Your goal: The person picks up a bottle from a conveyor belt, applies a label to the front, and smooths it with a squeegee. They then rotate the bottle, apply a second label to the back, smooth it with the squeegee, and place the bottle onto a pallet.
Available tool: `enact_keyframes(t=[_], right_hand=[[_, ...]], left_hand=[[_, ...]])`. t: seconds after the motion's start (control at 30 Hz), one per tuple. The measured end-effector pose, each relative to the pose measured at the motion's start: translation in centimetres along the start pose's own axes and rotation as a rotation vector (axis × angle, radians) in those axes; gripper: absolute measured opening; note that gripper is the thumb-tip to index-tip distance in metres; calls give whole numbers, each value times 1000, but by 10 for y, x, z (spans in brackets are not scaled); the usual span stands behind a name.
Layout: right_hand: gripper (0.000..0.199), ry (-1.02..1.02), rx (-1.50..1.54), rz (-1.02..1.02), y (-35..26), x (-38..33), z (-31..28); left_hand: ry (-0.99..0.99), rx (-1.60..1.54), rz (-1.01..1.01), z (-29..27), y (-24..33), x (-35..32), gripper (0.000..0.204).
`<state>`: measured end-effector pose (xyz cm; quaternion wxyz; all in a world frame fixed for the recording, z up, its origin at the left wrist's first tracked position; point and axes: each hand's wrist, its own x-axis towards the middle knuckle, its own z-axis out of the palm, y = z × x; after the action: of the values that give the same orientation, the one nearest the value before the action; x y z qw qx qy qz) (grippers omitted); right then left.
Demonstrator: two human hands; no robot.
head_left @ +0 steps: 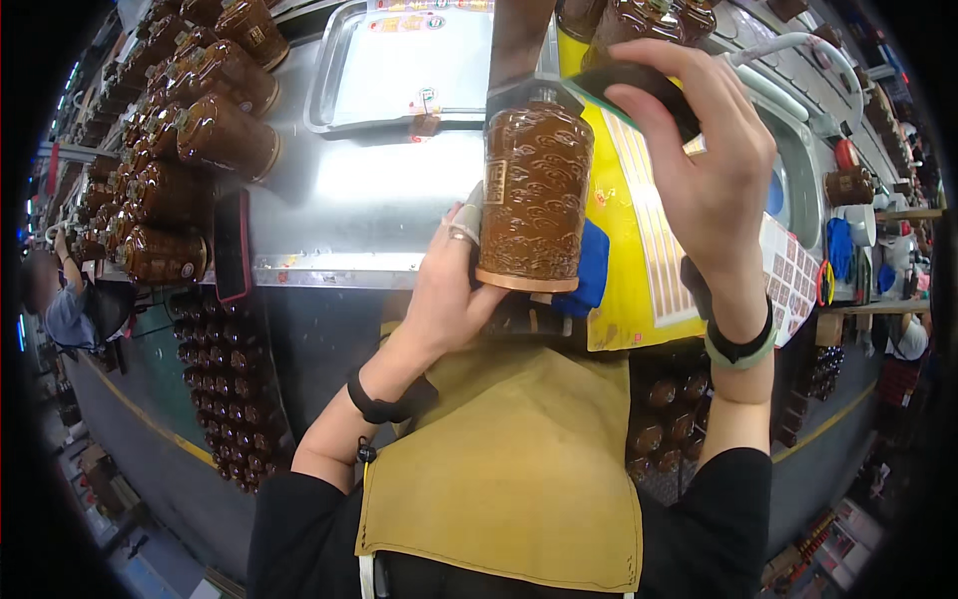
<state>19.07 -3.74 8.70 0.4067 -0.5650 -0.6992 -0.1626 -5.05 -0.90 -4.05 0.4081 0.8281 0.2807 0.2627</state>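
A brown glazed bottle (537,200) with a raised wave pattern and a copper-coloured base band stands out in front of me, its neck up. My left hand (451,275) grips its lower left side, the thumb under the base; a ring and a pale finger cover show on that hand. To the right of the bottle's neck, my right hand (704,140) is closed on a dark rounded piece with a green edge (639,92), whose kind I cannot make out. Behind the bottle's base lies a blue cloth (591,265), partly hidden.
Several brown bottles (230,135) crowd the bench's left side. A metal tray (324,90) lies at the back. On the right are a yellow mat (624,299) with label strips (654,220), a label sheet (788,275) and a basin (808,175). More bottles (225,389) stand below the bench.
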Motion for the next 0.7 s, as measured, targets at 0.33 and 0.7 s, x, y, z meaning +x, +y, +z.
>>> enact_keyframes(t=[0.33, 0.7], right_hand=[[22, 70, 88, 604, -5, -80, -20], [26, 377, 524, 795, -7, -93, -10]], left_hand=[[344, 347, 660, 9, 11, -8, 92], [481, 13, 408, 13, 18, -2, 29]])
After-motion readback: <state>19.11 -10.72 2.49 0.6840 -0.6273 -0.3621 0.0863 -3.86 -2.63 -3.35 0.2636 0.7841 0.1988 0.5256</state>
